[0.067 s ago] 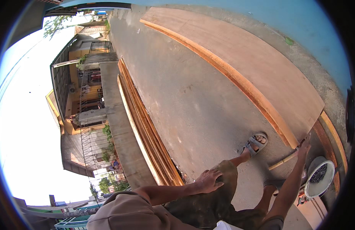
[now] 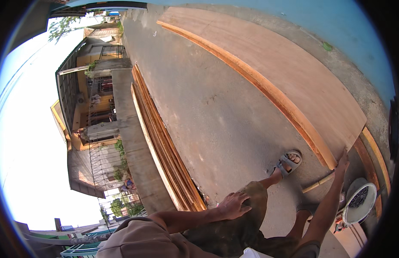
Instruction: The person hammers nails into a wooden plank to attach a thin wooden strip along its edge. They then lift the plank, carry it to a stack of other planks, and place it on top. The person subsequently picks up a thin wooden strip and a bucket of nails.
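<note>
My left hand (image 2: 235,205) rests on my bent knee in dark shorts (image 2: 251,200), its fingers loosely spread and holding nothing. My right hand (image 2: 342,163) is at the near corner of a long plywood panel (image 2: 285,73), its fingers against the panel's end edge; part of the grip is hidden. Along the panel's left side runs a raised wooden batten (image 2: 268,92). Just below my right hand stands a pale bucket (image 2: 371,198) with many dark nails (image 2: 358,197) in it.
A short wooden stick (image 2: 318,182) lies on the ground near my sandalled foot (image 2: 290,162). Long timber strips (image 2: 163,146) are stacked along a low concrete wall (image 2: 143,159) at left. More wood strips (image 2: 376,148) lie right of the bucket. A blue surface (image 2: 337,30) borders the far right.
My right hand has shifted slightly and now sits closer against the panel's corner. My left hand stays on the knee.
</note>
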The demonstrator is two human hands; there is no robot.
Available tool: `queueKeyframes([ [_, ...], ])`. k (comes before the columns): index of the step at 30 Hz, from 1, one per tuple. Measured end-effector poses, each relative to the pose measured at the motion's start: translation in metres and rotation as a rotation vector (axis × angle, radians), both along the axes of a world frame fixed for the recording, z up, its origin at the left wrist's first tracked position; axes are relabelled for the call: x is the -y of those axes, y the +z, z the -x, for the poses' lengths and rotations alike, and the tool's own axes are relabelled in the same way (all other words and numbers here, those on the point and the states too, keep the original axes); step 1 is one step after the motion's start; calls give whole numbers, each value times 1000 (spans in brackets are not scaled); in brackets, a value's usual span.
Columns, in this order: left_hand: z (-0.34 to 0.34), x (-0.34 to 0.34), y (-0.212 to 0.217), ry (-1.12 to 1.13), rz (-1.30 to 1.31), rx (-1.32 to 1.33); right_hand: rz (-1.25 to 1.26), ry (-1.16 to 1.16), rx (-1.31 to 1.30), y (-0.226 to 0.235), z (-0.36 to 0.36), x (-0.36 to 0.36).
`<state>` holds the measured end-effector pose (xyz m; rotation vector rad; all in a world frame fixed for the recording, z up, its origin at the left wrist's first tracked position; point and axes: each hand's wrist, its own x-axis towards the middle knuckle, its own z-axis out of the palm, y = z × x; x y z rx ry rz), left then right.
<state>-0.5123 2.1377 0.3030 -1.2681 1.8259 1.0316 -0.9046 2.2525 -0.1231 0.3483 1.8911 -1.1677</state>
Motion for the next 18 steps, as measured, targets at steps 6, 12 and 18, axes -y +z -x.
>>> queueKeyframes([
  [6,-6,18,-1,95,-30,-96,27,-106,61,40,-30,13],
  [12,-20,39,-49,822,-278,-158,145,9,77,186,-113,-14],
  [18,-10,-11,-42,1692,-474,-442,292,-3,217,449,-191,-7],
])
